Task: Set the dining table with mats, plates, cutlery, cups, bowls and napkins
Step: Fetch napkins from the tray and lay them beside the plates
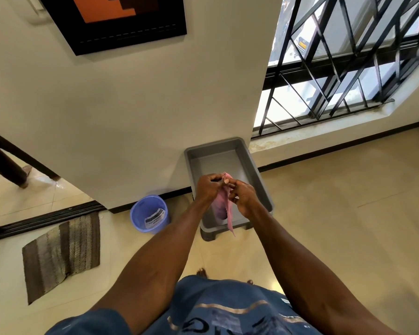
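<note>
Both hands, left hand (207,183) and right hand (243,193), grip 1 pink napkin (224,204) above the grey tub (260,175); its loose tail could slip free; it may drop back in.

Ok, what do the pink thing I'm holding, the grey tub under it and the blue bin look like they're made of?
Pink napkin: looks like soft cloth, matte; it hangs limp in folds with a zigzag-cut edge, though thin paper can't be ruled out.
Grey tub: probably moulded plastic, smooth with a dull sheen, rounded rim and moulded feet.
Blue bin: likely plastic too, thin-walled and slightly glossy.
</note>
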Demonstrator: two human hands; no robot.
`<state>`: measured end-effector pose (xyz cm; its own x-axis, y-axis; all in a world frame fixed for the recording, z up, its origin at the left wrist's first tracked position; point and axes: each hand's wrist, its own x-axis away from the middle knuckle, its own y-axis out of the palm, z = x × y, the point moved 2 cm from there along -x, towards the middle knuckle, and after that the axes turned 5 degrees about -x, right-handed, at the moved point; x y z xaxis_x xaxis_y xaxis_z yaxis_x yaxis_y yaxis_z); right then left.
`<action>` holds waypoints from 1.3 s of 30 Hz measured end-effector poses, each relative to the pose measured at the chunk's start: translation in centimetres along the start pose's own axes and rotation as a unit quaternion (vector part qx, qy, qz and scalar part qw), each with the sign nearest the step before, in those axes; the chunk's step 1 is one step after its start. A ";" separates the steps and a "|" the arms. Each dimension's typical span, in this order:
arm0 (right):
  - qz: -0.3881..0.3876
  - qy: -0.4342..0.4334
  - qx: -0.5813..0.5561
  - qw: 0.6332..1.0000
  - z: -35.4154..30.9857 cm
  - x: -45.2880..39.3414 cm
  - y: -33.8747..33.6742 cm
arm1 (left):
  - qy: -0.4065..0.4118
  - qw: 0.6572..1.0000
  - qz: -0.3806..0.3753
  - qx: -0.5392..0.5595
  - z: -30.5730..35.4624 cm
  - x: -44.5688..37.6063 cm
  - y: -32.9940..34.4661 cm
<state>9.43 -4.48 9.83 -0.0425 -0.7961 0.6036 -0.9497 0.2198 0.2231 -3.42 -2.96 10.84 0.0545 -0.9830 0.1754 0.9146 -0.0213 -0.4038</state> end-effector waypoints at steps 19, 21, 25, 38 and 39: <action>-0.093 -0.197 0.601 0.769 -7.8 -1.6 1.7 | 0.060 0.994 -0.015 -0.095 4.6 -3.7 -3.9; -0.094 -0.196 0.594 0.775 -7.9 -2.2 1.8 | 0.072 0.993 0.012 -0.094 5.1 -4.2 -4.8; -0.035 -0.215 0.482 0.849 -8.8 -2.7 1.4 | 0.081 0.987 0.090 -0.105 4.9 -4.7 -7.0; 0.077 -0.284 0.241 0.925 -14.1 -2.2 3.2 | 0.042 0.980 0.192 0.031 7.2 -6.6 -8.5; 0.082 -0.286 0.221 0.929 -14.1 -2.2 3.1 | 0.039 0.979 0.194 0.036 7.5 -6.7 -8.4</action>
<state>10.98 5.90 20.00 -0.2366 -0.9692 0.0682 -0.9450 0.2131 -0.2483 -8.51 5.18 19.77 0.3762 -0.9252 -0.0493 0.8571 0.3677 -0.3609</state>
